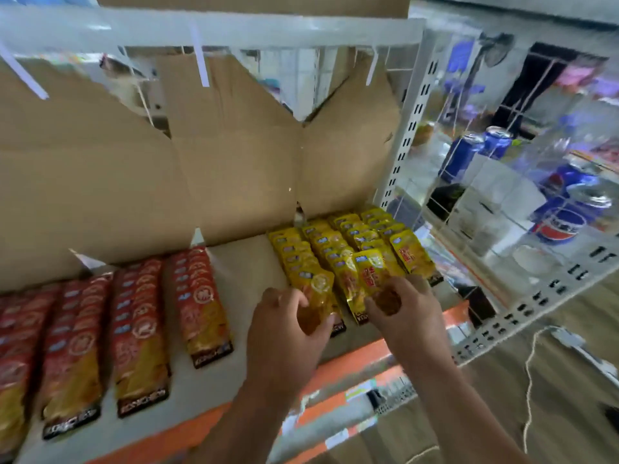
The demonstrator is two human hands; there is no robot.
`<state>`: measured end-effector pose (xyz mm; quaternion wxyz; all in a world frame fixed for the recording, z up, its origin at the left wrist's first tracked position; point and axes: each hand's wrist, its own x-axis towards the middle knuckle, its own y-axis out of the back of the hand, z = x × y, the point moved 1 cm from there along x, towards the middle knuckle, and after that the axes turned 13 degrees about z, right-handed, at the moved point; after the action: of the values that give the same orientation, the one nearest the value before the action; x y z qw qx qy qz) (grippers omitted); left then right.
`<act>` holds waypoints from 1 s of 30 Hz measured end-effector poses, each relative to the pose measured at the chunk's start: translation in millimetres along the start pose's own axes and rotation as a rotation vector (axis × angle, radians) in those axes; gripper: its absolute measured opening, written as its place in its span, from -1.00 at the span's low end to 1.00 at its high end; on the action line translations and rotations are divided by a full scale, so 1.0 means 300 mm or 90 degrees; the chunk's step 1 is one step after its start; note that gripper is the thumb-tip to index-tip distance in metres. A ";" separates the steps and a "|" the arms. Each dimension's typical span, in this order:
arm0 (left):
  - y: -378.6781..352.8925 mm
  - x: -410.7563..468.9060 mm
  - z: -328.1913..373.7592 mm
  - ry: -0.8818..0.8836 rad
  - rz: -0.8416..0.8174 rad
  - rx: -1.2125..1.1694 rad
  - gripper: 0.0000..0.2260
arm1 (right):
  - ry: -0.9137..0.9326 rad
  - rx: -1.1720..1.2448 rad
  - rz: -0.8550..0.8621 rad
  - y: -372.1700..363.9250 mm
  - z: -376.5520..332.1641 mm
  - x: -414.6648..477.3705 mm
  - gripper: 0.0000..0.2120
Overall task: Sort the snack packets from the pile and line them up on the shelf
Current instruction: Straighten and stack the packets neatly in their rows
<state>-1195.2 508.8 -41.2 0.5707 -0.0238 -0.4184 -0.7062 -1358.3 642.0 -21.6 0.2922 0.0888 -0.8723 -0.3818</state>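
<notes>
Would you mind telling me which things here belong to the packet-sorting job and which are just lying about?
Part of the job: rows of yellow foil snack packets; rows of red-and-yellow snack packets; orange-edged shelf; left hand and right hand, each gripping a front yellow packet.
Just lying about: blue drink cans on the neighbouring rack; brown cardboard sheets behind; white cable on the floor.

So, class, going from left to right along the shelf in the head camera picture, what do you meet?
Red packets → bare strip of shelf → yellow packets → white shelf post → blue cans
</notes>
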 end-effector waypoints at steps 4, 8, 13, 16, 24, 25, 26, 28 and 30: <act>-0.061 -0.061 0.067 0.051 0.048 0.067 -0.60 | 0.054 0.054 0.005 -0.025 0.051 0.041 -0.66; -0.120 -0.086 0.102 0.094 0.080 0.125 -0.58 | 0.083 0.063 0.000 -0.059 0.062 0.061 -0.69; -0.152 -0.092 0.116 0.102 0.113 0.189 -0.57 | 0.100 0.070 0.002 -0.091 0.077 0.044 -0.67; -0.160 -0.087 0.123 0.085 0.120 0.245 -0.58 | 0.103 0.059 0.008 -0.109 0.096 0.040 -0.67; -0.172 -0.089 0.132 0.083 0.115 0.304 -0.54 | 0.128 0.052 0.010 -0.124 0.114 0.029 -0.61; -0.173 -0.090 0.131 0.080 0.112 0.308 -0.53 | 0.132 0.049 0.010 -0.126 0.113 0.028 -0.60; -0.174 -0.090 0.129 0.077 0.109 0.312 -0.52 | 0.136 0.045 0.009 -0.127 0.114 0.028 -0.59; -0.174 -0.091 0.127 0.075 0.104 0.312 -0.51 | 0.148 0.037 0.010 -0.129 0.115 0.027 -0.58; -0.173 -0.090 0.129 0.083 0.095 0.311 -0.50 | 0.161 0.030 0.010 -0.130 0.119 0.023 -0.57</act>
<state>-1245.9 553.9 -59.3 0.6358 0.1292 -0.5361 -0.5401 -1387.2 634.3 -65.7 0.4009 0.1365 -0.8378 -0.3445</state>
